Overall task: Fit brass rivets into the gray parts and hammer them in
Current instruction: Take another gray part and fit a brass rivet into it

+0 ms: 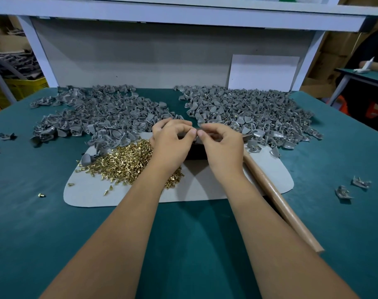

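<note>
Two bare forearms reach out over the green worktop, which takes up the whole near part of the view. A wooden handle, pale brown, lies aslant on the right, its near end pointing toward the person and its far end passing under the right wrist. Beneath the wrists lies a pale mat with rounded corners. On the mat's left half sits a heap of brass rivets, a few strays scattered off its edge and one out on the green surface.

Above the mat the hands meet. The left hand is curled, thumb and forefinger pinched together; the right hand mirrors it, its fingertips touching those of the left. Something small and gray seems to be caught between the two pinches, but the fingers cover most of it, so I cannot tell what each grip holds. A dark block shows between the wrists, just under the hands.

Past the hands, the gray parts spread in two wide heaps: the left heap spills onto the mat's far corner beside the rivets, and the right heap runs toward the worktop's right side, with brass glinting in some pieces. Two loose parts lie apart at the right edge. A white board leans against the gray back panel behind the right heap.
</note>
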The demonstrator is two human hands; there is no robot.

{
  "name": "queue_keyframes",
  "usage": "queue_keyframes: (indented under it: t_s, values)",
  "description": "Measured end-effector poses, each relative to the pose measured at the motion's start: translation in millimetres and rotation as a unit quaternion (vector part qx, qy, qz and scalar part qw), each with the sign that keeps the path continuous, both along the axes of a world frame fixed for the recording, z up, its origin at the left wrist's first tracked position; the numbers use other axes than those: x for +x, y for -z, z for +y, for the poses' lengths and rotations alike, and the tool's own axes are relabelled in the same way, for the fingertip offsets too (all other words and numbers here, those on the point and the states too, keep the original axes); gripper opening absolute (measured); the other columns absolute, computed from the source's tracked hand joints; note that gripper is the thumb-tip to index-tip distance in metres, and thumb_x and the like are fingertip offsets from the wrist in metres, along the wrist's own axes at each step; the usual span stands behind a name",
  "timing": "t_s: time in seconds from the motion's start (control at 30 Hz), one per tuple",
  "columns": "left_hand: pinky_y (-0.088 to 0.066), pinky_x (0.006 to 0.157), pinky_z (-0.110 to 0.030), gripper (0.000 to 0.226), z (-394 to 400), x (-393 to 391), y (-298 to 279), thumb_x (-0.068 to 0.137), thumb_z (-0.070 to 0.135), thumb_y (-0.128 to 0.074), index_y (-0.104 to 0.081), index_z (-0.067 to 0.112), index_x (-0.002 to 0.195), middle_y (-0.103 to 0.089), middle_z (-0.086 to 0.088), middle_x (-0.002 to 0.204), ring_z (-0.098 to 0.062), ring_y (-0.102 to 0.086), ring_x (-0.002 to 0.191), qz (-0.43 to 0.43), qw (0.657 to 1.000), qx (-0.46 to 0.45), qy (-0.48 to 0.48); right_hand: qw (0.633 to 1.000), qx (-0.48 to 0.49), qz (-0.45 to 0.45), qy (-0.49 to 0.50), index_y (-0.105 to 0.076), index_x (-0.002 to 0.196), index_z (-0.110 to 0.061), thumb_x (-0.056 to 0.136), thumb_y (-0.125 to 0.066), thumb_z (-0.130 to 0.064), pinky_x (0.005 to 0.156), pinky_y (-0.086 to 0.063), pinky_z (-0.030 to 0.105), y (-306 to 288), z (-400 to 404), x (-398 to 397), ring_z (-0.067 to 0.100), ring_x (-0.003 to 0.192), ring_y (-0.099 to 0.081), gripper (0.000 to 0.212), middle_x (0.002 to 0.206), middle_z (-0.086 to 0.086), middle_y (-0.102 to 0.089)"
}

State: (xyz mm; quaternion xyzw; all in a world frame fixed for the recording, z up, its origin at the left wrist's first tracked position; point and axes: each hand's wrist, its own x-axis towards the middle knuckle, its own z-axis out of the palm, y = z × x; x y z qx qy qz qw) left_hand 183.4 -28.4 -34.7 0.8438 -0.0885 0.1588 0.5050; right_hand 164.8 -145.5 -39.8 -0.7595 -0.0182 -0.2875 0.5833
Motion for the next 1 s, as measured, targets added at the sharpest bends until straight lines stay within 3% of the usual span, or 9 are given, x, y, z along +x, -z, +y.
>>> queue_keyframes:
  t_s: [0.17, 0.27, 0.37, 0.43, 0.53, 0.77, 1.0]
  values:
    - [-0.026, 0.116, -0.044, 0.012, 8, 3, 0, 0.094, 0.025, -0.063, -0.073, 0.031, 0.093, -0.060, 0.014, 0.116, -0.016, -0.032, 0.136, -0.005, 1.000, -0.022, -0.006, 0.999, -0.025, 0.011, 0.020, -0.069, 0.078, -0.028, 0.084, -0.069, -0.016, 0.063, -0.046, 0.011, 0, -2, 1, -0.002, 0.071, -0.059, 0.014, 0.073, -0.015, -0.066]
    - [-0.028, 0.117, -0.040, 0.030, 17, 3, 1, 0.088, 0.014, -0.062, -0.070, 0.039, 0.102, -0.045, 0.006, 0.128, -0.016, -0.031, 0.135, 0.031, 0.999, -0.027, -0.035, 0.999, -0.024, 0.020, 0.034, -0.067, 0.077, -0.028, 0.085, -0.066, -0.016, 0.062, -0.045, 0.013, 1, -4, 3, -0.003, 0.067, -0.057, 0.015, 0.070, -0.016, -0.064]
    - [-0.025, 0.116, -0.041, 0.032, 16, 2, 3, 0.087, 0.013, -0.062, -0.068, 0.038, 0.106, -0.052, 0.015, 0.113, -0.018, -0.029, 0.132, 0.022, 0.999, 0.030, -0.021, 0.997, -0.056, 0.031, 0.030, -0.067, 0.078, -0.027, 0.085, -0.065, -0.015, 0.065, -0.046, 0.019, 2, -4, 4, -0.001, 0.070, -0.057, 0.015, 0.072, -0.016, -0.064]
    - [-0.023, 0.114, -0.042, 0.022, 14, 2, 3, 0.088, 0.019, -0.066, -0.072, 0.032, 0.104, -0.056, 0.018, 0.105, -0.021, -0.031, 0.130, 0.007, 0.998, 0.055, -0.018, 0.996, -0.081, 0.032, 0.025, -0.067, 0.079, -0.026, 0.085, -0.065, -0.014, 0.067, -0.048, 0.022, 2, -4, 4, 0.000, 0.073, -0.058, 0.014, 0.075, -0.016, -0.064]
    - [-0.022, 0.112, -0.040, 0.012, 13, 3, 4, 0.088, 0.023, -0.069, -0.074, 0.031, 0.097, -0.064, 0.012, 0.112, -0.022, -0.034, 0.129, -0.007, 0.997, 0.075, -0.022, 0.994, -0.097, 0.039, 0.033, -0.065, 0.076, -0.028, 0.085, -0.065, -0.014, 0.070, -0.051, 0.028, 3, -4, 4, 0.003, 0.074, -0.060, 0.016, 0.075, -0.015, -0.064]
    - [-0.024, 0.111, -0.044, 0.021, 13, 3, 5, 0.086, 0.023, -0.069, -0.063, 0.043, 0.084, -0.065, 0.013, 0.109, -0.022, -0.034, 0.128, -0.034, 0.995, 0.090, -0.016, 0.992, -0.107, 0.056, 0.038, -0.068, 0.077, -0.023, 0.085, -0.064, -0.015, 0.072, -0.053, 0.035, 2, -4, 5, 0.007, 0.074, -0.060, 0.012, 0.074, -0.012, -0.065]
    - [-0.016, 0.094, -0.029, 0.008, 12, 5, 11, 0.084, 0.028, -0.070, -0.073, 0.034, 0.088, -0.057, 0.020, 0.099, -0.018, -0.033, 0.126, -0.055, 0.991, 0.116, -0.024, 0.980, -0.189, 0.049, 0.048, -0.065, 0.076, -0.027, 0.085, -0.062, -0.017, 0.087, -0.046, 0.046, -1, 0, 4, 0.019, 0.088, -0.060, 0.014, 0.080, -0.010, -0.065]
